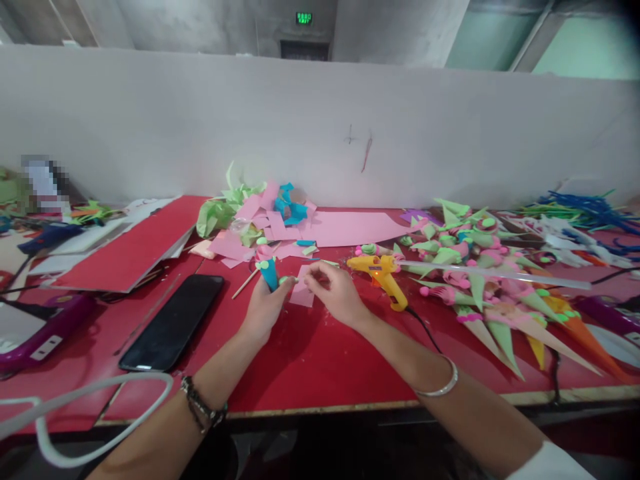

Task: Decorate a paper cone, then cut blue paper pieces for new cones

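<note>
My left hand (261, 310) is closed around a small blue paper cone (269, 272) topped with pink and light-green bits. A small green piece (283, 280) shows by its thumb. Just to the right, my right hand (340, 293) is held in a pinch, with its fingertips close to the left thumb. Whatever lies between those fingertips is too small to make out. Behind and below the fingers lies a small pink paper piece (302, 295). Right of the right hand, a yellow glue gun (384, 275) lies on the red table (320, 367), a long clear glue stick (500, 272) sticking out of its back.
Finished paper cones (480, 293) pile up at the right. Pink sheets (355, 229) and crumpled green paper (217, 217) lie at the back. A black phone (173, 323) and red board (135, 247) are on the left. A white cable (105, 380) loops near the left forearm.
</note>
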`<act>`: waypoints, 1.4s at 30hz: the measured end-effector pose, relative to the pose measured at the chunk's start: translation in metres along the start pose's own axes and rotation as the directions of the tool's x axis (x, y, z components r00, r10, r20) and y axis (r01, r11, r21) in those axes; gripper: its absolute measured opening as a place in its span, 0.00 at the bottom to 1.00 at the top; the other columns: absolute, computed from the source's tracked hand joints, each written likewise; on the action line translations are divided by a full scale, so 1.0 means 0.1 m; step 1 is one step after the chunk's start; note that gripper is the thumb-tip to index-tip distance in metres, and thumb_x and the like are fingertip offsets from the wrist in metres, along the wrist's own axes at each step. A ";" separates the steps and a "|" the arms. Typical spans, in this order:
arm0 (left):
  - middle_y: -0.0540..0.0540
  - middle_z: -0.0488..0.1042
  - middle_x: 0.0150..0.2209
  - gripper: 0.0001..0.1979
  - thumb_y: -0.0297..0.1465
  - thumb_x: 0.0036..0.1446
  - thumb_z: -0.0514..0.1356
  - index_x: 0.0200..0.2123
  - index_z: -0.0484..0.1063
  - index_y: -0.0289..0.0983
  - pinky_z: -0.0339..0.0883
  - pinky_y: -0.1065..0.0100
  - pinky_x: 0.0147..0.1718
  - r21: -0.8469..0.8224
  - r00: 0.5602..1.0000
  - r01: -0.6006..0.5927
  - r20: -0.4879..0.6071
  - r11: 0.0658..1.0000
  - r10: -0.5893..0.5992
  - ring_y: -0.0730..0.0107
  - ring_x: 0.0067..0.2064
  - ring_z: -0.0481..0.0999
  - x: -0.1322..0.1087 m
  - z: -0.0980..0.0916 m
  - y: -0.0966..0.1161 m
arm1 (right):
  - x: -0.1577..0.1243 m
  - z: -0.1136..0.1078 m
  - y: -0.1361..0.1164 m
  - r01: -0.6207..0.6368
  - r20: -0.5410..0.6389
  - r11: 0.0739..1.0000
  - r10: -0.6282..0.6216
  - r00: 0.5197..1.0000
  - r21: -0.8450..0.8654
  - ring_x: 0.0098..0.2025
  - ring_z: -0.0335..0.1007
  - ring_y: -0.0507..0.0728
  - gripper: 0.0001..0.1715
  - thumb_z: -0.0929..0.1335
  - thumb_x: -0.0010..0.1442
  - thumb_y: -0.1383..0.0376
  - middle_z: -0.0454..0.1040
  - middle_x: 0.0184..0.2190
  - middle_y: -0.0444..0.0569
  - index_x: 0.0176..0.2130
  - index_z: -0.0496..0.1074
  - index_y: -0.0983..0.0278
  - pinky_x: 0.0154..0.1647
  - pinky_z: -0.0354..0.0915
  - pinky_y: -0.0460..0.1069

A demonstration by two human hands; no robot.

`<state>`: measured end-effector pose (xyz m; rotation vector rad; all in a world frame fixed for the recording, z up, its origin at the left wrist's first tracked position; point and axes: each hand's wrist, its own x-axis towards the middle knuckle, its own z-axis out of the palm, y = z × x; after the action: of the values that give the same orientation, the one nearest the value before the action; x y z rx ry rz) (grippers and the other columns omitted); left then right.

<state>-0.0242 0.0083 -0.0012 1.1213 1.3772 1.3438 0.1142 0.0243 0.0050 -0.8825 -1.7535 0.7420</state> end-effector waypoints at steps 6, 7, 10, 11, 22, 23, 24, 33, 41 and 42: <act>0.58 0.58 0.16 0.12 0.38 0.43 0.60 0.21 0.60 0.37 0.49 0.72 0.21 0.174 0.996 -0.023 -0.076 0.984 0.036 0.78 0.20 0.56 0.08 -0.12 0.04 | 0.01 -0.02 0.03 -0.018 -0.021 0.998 0.019 1.000 0.062 0.34 0.69 0.52 0.08 0.63 0.53 0.69 0.72 0.33 0.47 0.34 0.70 0.62 0.35 0.67 0.48; 0.57 0.61 0.17 0.11 0.37 0.42 0.61 0.23 0.62 0.37 0.50 0.73 0.22 0.208 0.997 -0.043 -0.053 0.977 0.055 0.77 0.21 0.58 0.08 -0.12 0.06 | 0.01 -0.02 0.03 -0.007 -0.021 0.999 0.008 1.000 0.033 0.36 0.69 0.53 0.09 0.63 0.53 0.70 0.72 0.34 0.48 0.34 0.71 0.62 0.37 0.66 0.49; 0.55 0.66 0.21 0.10 0.35 0.42 0.61 0.26 0.65 0.37 0.52 0.72 0.24 0.284 0.995 -0.097 0.011 0.954 0.098 0.74 0.24 0.63 0.06 -0.13 0.08 | 0.01 -0.01 0.01 -0.002 -0.009 1.000 0.002 1.000 -0.010 0.39 0.68 0.54 0.11 0.63 0.52 0.70 0.73 0.36 0.49 0.35 0.73 0.62 0.38 0.66 0.48; 0.55 0.66 0.21 0.09 0.35 0.43 0.60 0.27 0.65 0.37 0.53 0.72 0.24 0.296 0.994 -0.112 0.019 0.949 0.111 0.73 0.25 0.64 0.06 -0.13 0.08 | 0.01 -0.01 0.01 -0.004 0.003 1.000 0.004 1.000 -0.012 0.39 0.68 0.53 0.11 0.63 0.52 0.70 0.73 0.35 0.49 0.34 0.73 0.62 0.38 0.66 0.48; 0.51 0.66 0.28 0.07 0.36 0.50 0.52 0.30 0.62 0.38 0.60 0.67 0.32 0.353 0.981 -0.187 0.124 0.917 0.152 0.67 0.31 0.70 0.16 -0.15 -0.13 | 0.01 -0.03 0.02 0.021 0.074 0.995 -0.014 0.997 -0.094 0.34 0.69 0.53 0.10 0.64 0.53 0.71 0.75 0.31 0.47 0.33 0.75 0.63 0.37 0.63 0.47; 0.52 0.66 0.27 0.06 0.35 0.50 0.53 0.30 0.61 0.38 0.60 0.67 0.32 0.342 0.983 -0.178 0.095 0.923 0.155 0.68 0.31 0.69 0.15 -0.14 -0.10 | 0.01 -0.03 0.02 0.022 0.060 0.995 -0.016 0.998 -0.100 0.35 0.69 0.53 0.12 0.63 0.53 0.72 0.75 0.32 0.47 0.34 0.75 0.62 0.38 0.63 0.48; 0.52 0.65 0.26 0.05 0.34 0.49 0.53 0.29 0.61 0.38 0.59 0.68 0.31 0.322 0.987 -0.160 0.065 0.933 0.147 0.69 0.30 0.68 0.13 -0.13 -0.07 | 0.01 -0.02 0.03 0.011 0.039 0.995 -0.008 0.999 -0.098 0.36 0.69 0.53 0.13 0.63 0.53 0.72 0.74 0.32 0.48 0.35 0.75 0.62 0.38 0.63 0.48; 0.58 0.53 0.18 0.11 0.36 0.45 0.58 0.26 0.57 0.37 0.47 0.75 0.19 -0.149 0.962 0.210 0.206 0.966 -0.178 0.82 0.18 0.52 -0.09 0.01 0.10 | 0.02 0.00 0.03 -0.256 0.003 0.916 0.268 0.963 0.310 0.32 0.73 0.54 0.10 0.65 0.51 0.65 0.76 0.29 0.46 0.35 0.75 0.63 0.37 0.68 0.51; 0.56 0.56 0.20 0.16 0.44 0.48 0.55 0.24 0.57 0.37 0.46 0.75 0.18 -0.127 0.957 0.193 0.245 0.973 -0.158 0.81 0.20 0.53 -0.11 0.04 0.02 | 0.02 0.00 0.01 -0.256 -0.002 0.887 0.278 0.961 0.384 0.34 0.73 0.54 0.08 0.69 0.48 0.65 0.77 0.29 0.46 0.32 0.74 0.63 0.38 0.67 0.50; 0.56 0.57 0.20 0.17 0.45 0.49 0.53 0.24 0.57 0.37 0.47 0.75 0.18 -0.112 0.957 0.175 0.252 0.978 -0.142 0.81 0.20 0.53 -0.11 0.04 0.02 | 0.01 0.00 0.01 -0.260 0.002 0.876 0.284 0.959 0.406 0.31 0.73 0.54 0.07 0.68 0.48 0.64 0.76 0.26 0.45 0.31 0.73 0.63 0.36 0.68 0.49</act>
<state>-0.0176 -0.0019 0.0008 1.0254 1.1561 1.1245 0.1144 0.0258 0.0053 -0.8602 -1.3646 1.2034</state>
